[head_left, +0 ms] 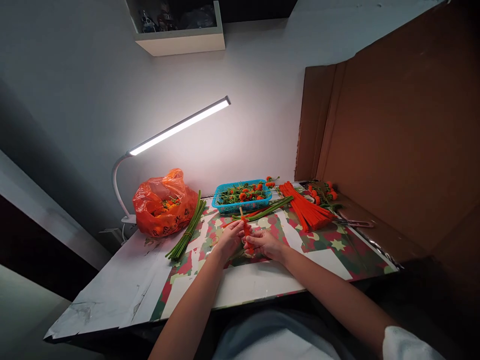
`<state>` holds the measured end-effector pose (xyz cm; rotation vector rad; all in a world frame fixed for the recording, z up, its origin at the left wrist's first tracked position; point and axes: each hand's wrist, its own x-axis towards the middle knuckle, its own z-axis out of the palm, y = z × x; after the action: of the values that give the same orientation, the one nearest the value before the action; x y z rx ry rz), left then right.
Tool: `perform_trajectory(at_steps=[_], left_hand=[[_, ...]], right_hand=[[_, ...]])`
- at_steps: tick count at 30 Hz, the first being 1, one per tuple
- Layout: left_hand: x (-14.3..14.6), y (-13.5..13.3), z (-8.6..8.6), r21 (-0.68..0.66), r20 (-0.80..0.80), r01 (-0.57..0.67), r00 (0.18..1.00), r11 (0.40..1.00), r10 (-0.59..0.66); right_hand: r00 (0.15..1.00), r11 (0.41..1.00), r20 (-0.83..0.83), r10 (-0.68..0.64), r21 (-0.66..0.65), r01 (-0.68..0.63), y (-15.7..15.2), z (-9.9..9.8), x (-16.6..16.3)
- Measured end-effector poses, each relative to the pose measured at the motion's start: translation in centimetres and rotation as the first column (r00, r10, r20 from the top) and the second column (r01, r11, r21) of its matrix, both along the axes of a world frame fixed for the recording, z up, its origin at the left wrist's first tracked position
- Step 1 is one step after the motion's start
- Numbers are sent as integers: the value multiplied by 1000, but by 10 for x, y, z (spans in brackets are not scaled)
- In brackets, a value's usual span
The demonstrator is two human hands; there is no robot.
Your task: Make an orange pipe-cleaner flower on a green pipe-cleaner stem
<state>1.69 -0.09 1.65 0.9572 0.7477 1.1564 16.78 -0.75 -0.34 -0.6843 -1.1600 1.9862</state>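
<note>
Both of my hands meet at the middle of the table over a patterned red, green and white paper sheet (322, 245). My left hand (229, 237) and my right hand (262, 243) are closed round a thin stick wound with an orange fuzzy stem (245, 227), held roughly upright. A bundle of orange fuzzy stems (304, 207) lies to the right. Loose green stems (267, 209) lie just behind my hands.
A blue basket (225, 202) of small orange flowers on green stems stands at the back. An orange plastic bag (163, 205) and a bundle of green stems (186, 230) lie left. A lit desk lamp (180, 126) arches above. Brown cardboard (393, 140) walls the right side, with scissors (354, 223) beside it.
</note>
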Motion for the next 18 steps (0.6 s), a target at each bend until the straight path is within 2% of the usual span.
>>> perform_trajectory(at_steps=[3,6,11,15,18], left_hand=[[0,-1,-1,33,44,170,984,985,-172],[0,-3,-2,58,37,242,969,968,-245],[0,-4,-3,52,20,177,984,983,-178],[2,-3,-3,43,-16,56,998,998,-55],[3,-2,-3,32,-45,10,999,999,-9]], right_hand=[[975,995,-223,1,-98,-24,2,4,3],[957,982,-287,41,-164,-91,3,7,6],[969,964,-212,124,-204,-168,3,5,6],[982,980,-173,75,-169,-104,8,-2,3],[991,991,-128,33,-128,-49,11,-7,1]])
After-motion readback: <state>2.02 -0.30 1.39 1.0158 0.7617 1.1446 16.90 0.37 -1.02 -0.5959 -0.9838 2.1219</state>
